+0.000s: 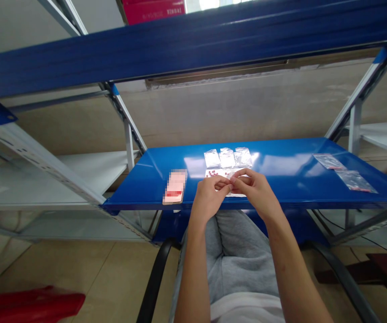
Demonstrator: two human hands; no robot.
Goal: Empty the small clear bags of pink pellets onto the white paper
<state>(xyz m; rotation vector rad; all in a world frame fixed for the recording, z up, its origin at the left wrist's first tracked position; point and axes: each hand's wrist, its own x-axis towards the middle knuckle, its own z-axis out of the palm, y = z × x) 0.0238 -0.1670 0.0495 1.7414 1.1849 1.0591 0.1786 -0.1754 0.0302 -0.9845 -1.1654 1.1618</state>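
My left hand (210, 195) and my right hand (254, 190) meet above the front of the blue shelf, fingertips pinched together. A small, whitish, see-through bit shows between them, too small and covered to name. Under and behind the fingers lies a white sheet (235, 194), partly hidden by my hands. Small dark red bead-like pieces (213, 173) are scattered on its left part. Just beyond the sheet, three small clear plastic bags lie in a row: a left one (211, 158), a middle one (227, 157) and a right one (243, 157).
A phone-like object (175, 185) with a blurred screen rests left of my hands, near the blue shelf's front edge (153, 206). Two clear bags (328, 161) (356, 180) lie at the right. An upper blue beam (193, 45) crosses overhead. Chair armrests (156, 280) flank my legs.
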